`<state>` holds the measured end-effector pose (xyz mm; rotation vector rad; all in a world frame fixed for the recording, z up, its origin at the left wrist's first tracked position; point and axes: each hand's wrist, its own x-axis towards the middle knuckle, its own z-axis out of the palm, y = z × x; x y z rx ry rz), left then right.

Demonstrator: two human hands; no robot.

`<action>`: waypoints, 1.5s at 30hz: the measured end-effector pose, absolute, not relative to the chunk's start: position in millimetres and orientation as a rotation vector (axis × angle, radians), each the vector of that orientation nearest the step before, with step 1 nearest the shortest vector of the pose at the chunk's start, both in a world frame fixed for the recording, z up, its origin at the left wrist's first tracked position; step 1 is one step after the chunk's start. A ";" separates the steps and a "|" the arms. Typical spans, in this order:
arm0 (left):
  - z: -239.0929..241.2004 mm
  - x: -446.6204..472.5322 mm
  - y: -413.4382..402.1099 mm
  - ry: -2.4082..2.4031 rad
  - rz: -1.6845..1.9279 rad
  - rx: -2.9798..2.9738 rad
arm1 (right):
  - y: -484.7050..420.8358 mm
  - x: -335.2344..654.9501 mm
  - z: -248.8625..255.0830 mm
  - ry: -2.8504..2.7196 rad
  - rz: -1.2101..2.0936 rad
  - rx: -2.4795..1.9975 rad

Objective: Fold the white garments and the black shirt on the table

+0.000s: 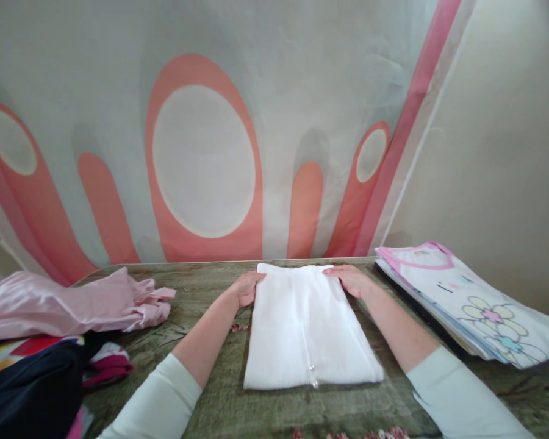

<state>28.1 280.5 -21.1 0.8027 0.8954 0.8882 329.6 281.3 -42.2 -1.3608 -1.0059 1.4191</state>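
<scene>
Pale sleeves [158,396] foremost. White garment [293,329], folded, flat on counter [219,372]; probably light, soft, limp. Left grip [247,289] pinching far left corner, right grip [353,280] far right. Best held there, layers together.

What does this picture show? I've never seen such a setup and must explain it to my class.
There is no machine here: a person works with two bare hands. The one picture comes from a camera worn on their head, looking forward and down. The left hand and right hand hold the far corners of a folded white garment lying on a wood-patterned surface. To the left lies a loose heap of clothes, including a pink garment; to the right, a neat stack of folded clothes.
</scene>
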 end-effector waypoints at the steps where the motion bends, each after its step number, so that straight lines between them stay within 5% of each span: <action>1: -20.9 28.0 280.3 0.895 0.889 0.803 | 281.5 329.7 -41.8 -1.006 1.418 -1.365; 19: -10.4 24.1 289.8 0.857 0.971 0.790 | 276.6 322.8 -38.6 -1.249 1.217 -1.188; 33: -23.6 30.7 288.6 0.825 1.024 0.938 | 289.4 319.6 -59.5 -1.438 0.693 -1.342; 45: -27.6 29.7 289.3 1.216 1.337 1.758 | 299.6 327.8 -76.8 -1.257 0.610 -1.396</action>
